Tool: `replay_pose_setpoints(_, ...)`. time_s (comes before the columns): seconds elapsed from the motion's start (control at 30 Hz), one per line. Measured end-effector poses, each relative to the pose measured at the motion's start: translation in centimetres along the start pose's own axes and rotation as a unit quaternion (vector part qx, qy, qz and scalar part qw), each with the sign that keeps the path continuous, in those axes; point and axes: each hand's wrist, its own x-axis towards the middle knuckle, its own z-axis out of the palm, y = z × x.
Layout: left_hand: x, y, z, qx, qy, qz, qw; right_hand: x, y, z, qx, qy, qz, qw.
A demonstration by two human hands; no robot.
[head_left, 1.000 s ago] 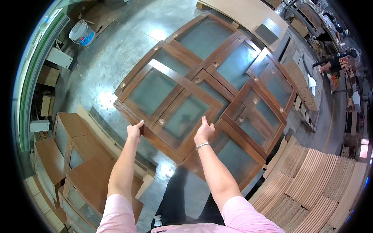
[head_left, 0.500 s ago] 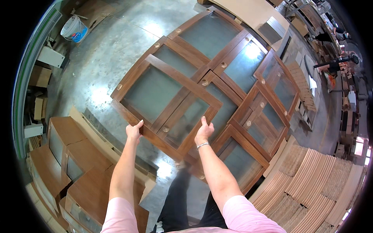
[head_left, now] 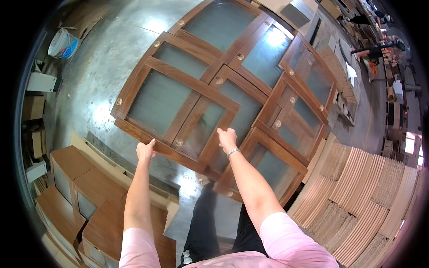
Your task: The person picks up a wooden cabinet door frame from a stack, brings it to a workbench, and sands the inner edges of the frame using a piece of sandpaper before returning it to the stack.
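Observation:
A brown wooden door panel with frosted glass (head_left: 161,96) lies over the near left part of a stack of similar framed panels. My left hand (head_left: 146,151) is closed on its near long edge, the thumb over the top of the frame. Closed at the panel's right end, my right hand (head_left: 227,138) has its thumb on the short frame piece. Fingers under the wood are mostly hidden. Round clear discs (head_left: 179,142) show on the frames, some seen through the glass. Beneath and beyond are other glazed panels (head_left: 263,56), overlapping one another.
Brown glazed panels (head_left: 103,187) are stacked at the lower left beside cardboard strips. Bundled corrugated cardboard (head_left: 344,192) stands at the lower right. A white bucket (head_left: 62,43) sits on the far left floor. Another person's arm (head_left: 373,53) shows at the far right.
The view has shifted, so the stack appears farther left and mostly higher. Both hands keep their hold on the panel, which stays in nearly the same place on the stack.

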Motion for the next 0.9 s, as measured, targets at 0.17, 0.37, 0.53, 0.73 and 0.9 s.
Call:
replay_pose_setpoints(0.17,1.0,-1.4,-0.9,0.0,0.003,-0.003,1.0,-2.9,-2.2,0.3,-0.036,0.032,-0.021,0.999)
replay_pose_setpoints(0.37,0.7,-1.5,-0.5,-0.003,-0.008,0.004,1.0,-4.8,-2.7,-0.3,-0.01,0.062,-0.04,0.997)
replay_pose_setpoints(0.53,0.5,-2.7,1.2,-0.011,0.005,0.036,0.999,-4.5,-0.9,-1.2,0.044,0.056,-0.063,0.995)
replay_pose_setpoints(0.73,-3.6,-6.8,3.2,-0.011,0.028,0.034,0.999,-6.3,5.6,-6.6,0.118,0.043,-0.141,0.982)
replay_pose_setpoints(0.9,-12.0,-14.3,6.2,-0.052,-0.12,-0.084,0.988,-8.0,17.2,-19.1,-0.055,0.259,-0.136,0.955)
